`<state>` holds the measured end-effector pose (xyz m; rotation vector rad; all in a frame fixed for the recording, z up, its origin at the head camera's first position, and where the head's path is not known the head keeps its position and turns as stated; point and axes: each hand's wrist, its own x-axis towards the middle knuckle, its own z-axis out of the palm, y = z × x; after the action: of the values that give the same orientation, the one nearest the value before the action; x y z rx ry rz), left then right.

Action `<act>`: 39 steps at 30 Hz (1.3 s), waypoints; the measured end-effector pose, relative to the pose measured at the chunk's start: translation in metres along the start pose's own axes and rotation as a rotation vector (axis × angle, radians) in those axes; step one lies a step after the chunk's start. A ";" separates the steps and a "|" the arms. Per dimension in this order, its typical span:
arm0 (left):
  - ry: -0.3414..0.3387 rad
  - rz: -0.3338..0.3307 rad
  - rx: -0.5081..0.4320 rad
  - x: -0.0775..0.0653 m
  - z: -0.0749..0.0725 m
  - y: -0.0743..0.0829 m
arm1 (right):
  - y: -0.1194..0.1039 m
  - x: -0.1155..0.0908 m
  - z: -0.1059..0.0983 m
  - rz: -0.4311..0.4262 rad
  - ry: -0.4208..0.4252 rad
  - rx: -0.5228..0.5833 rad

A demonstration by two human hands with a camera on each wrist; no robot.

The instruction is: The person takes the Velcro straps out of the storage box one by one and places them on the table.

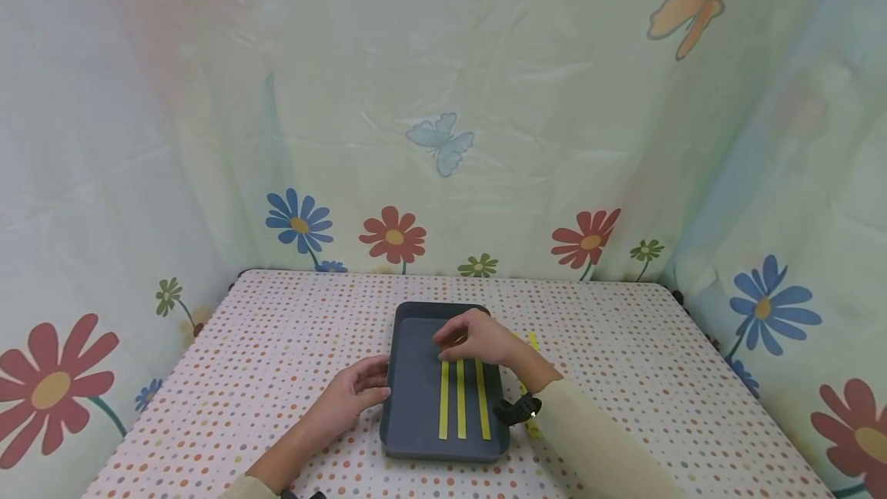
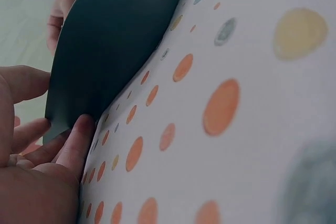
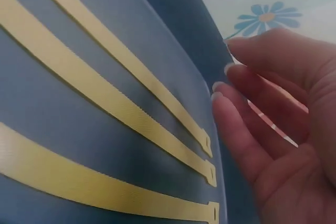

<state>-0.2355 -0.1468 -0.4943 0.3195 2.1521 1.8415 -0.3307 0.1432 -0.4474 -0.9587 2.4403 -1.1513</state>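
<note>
White dotted cloth (image 1: 603, 329) spreads under your grey tray (image 1: 416, 383). Your left hand (image 1: 353, 393) touches the tray's left side, fingers loosely bent; your right hand (image 1: 480, 339) hovers over the tray, fingers relaxed and gripping nothing. Three yellow strips (image 1: 461, 406) lie side by side inside; further yellow material (image 1: 533, 340), partly hidden, lies to its right.

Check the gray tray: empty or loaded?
Loaded: three yellow strips lie spaced apart inside the gray tray, visible in both head and right wrist views.
</note>
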 end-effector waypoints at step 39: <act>-0.003 -0.019 0.003 0.004 -0.003 -0.005 | -0.014 0.026 0.003 -0.065 -0.308 -0.475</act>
<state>-0.2401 -0.1494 -0.4991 0.3006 2.1488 1.8266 -0.3419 0.1177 -0.4378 -1.2443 2.4752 -0.3935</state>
